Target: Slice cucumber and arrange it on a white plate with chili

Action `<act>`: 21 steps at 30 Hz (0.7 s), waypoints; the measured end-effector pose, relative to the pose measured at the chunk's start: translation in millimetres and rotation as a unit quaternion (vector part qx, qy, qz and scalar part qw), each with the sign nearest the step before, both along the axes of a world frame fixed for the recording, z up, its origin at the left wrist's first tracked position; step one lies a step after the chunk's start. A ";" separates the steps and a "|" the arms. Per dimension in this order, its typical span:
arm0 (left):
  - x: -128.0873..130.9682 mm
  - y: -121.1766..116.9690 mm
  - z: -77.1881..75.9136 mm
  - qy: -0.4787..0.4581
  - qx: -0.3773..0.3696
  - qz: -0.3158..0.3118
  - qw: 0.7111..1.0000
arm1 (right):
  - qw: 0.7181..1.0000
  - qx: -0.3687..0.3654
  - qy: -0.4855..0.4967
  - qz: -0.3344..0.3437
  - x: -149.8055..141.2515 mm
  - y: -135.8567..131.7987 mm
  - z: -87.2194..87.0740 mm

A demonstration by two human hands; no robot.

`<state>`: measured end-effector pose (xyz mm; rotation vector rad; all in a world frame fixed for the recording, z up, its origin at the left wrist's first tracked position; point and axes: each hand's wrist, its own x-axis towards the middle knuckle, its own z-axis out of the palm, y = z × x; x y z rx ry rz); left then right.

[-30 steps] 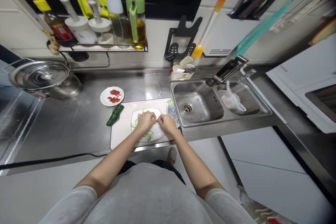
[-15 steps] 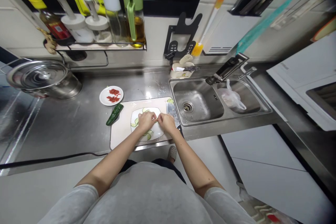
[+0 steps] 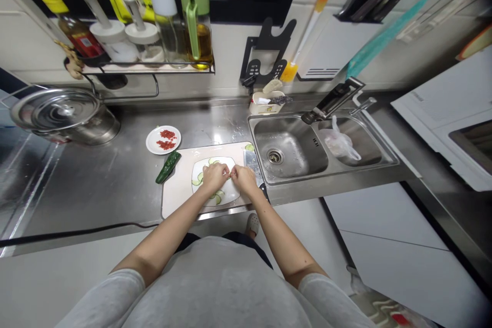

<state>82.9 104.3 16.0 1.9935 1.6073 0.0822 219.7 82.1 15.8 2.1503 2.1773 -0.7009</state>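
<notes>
My left hand [image 3: 216, 177] and my right hand [image 3: 244, 179] meet above a white squarish plate [image 3: 231, 196], fingertips pinched close together. Whatever is between the fingers is too small and covered to make out. Thin cucumber slices [image 3: 218, 198] lie curved around the plate, partly hidden under my left hand. The plate rests on a pale cutting board [image 3: 179, 189]. On the board's right side, beside my right hand, lies a knife [image 3: 250, 160] with a wide blade and black handle. A cucumber slice [image 3: 249, 147] sits at its upper end. A dark green cucumber piece [image 3: 168, 167] lies across the board's left edge.
Behind the board is a round white plate [image 3: 151, 142] with chopped red bits [image 3: 167, 140]. A lidded steel pot [image 3: 92, 125] stands left. To the right is a double sink [image 3: 292, 148] with a faucet [image 3: 332, 100] and plastic bag [image 3: 341, 144]. A condiment rack [image 3: 154, 68] hangs above.
Almost nothing differs. Both hands keep their pinch over the plate, with only a slight shift of the fingertips.
</notes>
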 end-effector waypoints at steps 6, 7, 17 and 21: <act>0.6 -1.0 2.1 -0.001 0.006 0.000 1.000 | 1.000 0.000 0.007 -0.006 -1.0 -0.3 2.0; 0.4 -1.1 2.3 -0.004 0.007 0.003 1.000 | 1.000 -0.002 0.009 -0.007 -0.8 -0.4 2.7; -5.1 0.2 1.4 -0.039 -0.008 0.028 0.999 | 0.999 0.012 0.024 -0.020 5.7 -4.4 9.1; -8.1 1.8 3.7 -0.046 -0.013 0.042 0.998 | 0.999 0.018 0.025 -0.024 7.0 -6.0 9.0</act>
